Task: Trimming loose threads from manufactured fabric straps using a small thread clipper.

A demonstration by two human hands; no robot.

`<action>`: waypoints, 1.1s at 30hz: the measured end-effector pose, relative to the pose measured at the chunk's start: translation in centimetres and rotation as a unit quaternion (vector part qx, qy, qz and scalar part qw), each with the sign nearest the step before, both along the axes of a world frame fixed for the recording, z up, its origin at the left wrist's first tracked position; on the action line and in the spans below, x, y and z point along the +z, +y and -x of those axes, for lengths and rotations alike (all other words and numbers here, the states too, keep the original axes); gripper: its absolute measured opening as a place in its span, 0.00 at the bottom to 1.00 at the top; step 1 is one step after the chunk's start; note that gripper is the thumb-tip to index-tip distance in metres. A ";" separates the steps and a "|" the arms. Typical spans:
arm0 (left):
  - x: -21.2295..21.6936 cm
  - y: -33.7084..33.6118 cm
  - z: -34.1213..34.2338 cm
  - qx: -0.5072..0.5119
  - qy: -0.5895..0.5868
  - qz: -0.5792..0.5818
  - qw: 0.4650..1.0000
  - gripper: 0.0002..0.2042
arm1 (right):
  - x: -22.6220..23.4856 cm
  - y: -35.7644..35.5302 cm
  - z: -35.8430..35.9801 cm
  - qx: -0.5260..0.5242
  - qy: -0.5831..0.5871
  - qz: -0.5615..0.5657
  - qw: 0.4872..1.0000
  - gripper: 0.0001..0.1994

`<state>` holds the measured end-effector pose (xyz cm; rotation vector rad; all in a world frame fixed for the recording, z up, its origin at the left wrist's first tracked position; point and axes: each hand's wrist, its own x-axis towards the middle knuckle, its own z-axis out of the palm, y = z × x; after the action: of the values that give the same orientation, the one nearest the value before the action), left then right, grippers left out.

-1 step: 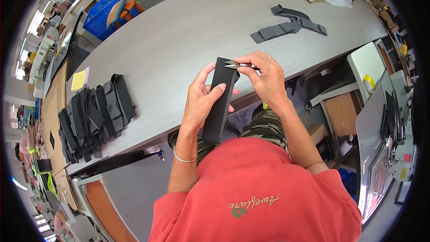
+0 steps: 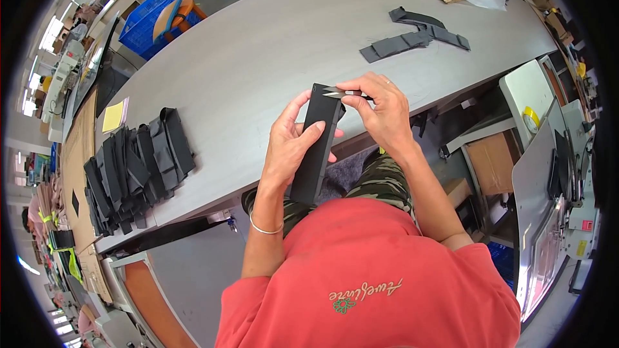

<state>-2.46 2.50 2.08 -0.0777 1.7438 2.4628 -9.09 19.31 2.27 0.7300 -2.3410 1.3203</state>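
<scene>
My left hand (image 2: pixel 293 148) grips a long black fabric piece (image 2: pixel 316 154) and holds it upright over the near edge of the grey table (image 2: pixel 258 58). My right hand (image 2: pixel 380 113) pinches small metal thread snips (image 2: pixel 338 93). Their pointed tips rest against the top end of the black piece. Both hands are close together above my lap. A thin bracelet sits on my left wrist.
A pile of several black fabric pieces (image 2: pixel 135 167) lies on the table to my left, beside a yellow note pad (image 2: pixel 113 116). A few more black pieces (image 2: pixel 419 32) lie far right. A blue crate (image 2: pixel 158 16) stands beyond the table, and a sewing machine (image 2: pixel 567 174) at my right.
</scene>
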 end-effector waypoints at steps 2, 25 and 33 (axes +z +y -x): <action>0.1 0.0 -0.1 -0.010 -0.004 0.005 1.000 0.27 | -0.1 0.2 0.2 0.001 0.026 -0.012 1.000 0.06; -0.6 0.2 0.0 -0.067 -0.065 0.068 0.993 0.18 | -1.4 1.4 -0.1 0.105 -0.051 -0.026 0.993 0.22; -0.9 0.7 -0.7 -0.022 -0.042 0.061 0.997 0.15 | -2.8 -0.1 -1.7 -0.013 0.037 -0.057 0.998 0.21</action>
<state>-1.77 3.16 1.17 -0.1513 1.8386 2.2866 -7.38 19.21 -0.53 0.7661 -2.3737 1.1368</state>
